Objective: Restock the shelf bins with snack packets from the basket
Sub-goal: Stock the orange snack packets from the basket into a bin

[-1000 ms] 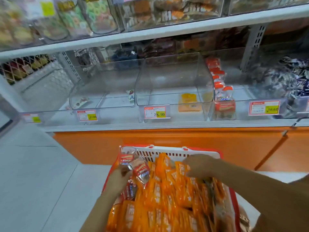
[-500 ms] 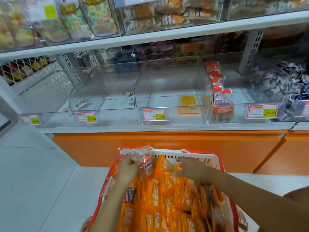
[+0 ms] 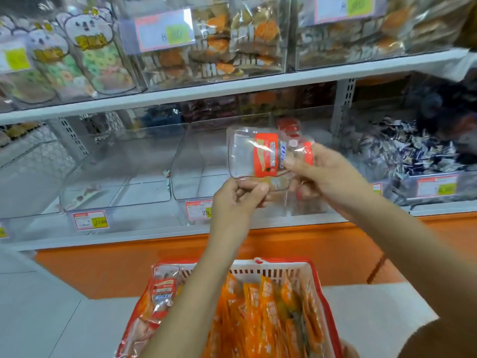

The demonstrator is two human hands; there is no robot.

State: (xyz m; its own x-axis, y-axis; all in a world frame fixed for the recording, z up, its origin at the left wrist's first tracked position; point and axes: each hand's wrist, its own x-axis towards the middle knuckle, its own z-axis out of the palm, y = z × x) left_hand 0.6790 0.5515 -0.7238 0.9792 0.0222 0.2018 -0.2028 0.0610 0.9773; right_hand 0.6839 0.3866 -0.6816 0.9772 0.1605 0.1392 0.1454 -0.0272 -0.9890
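Both hands hold clear snack packets with red labels (image 3: pixel 263 157) up in front of the middle shelf. My left hand (image 3: pixel 236 200) pinches the packets' lower edge. My right hand (image 3: pixel 320 171) grips their right side, fingers curled round them. Behind them stands a clear shelf bin (image 3: pixel 191 177) with a price tag, almost bare inside. Below, the red and white basket (image 3: pixel 271 270) is full of orange packets (image 3: pixel 260 313), and one more red-labelled clear packet (image 3: pixel 164 293) leans at its left end.
A second clear bin (image 3: pixel 113 182) stands to the left. At the right, a bin holds dark blue wrapped sweets (image 3: pixel 413 153). The upper shelf (image 3: pixel 232 86) carries bins of biscuits and ring snacks. An orange base panel (image 3: pixel 129 262) runs under the shelf, above a pale floor.
Both hands have risen out of the basket to shelf height, carrying the clear red-labelled packets. The view has tilted up and moved closer to the shelf.
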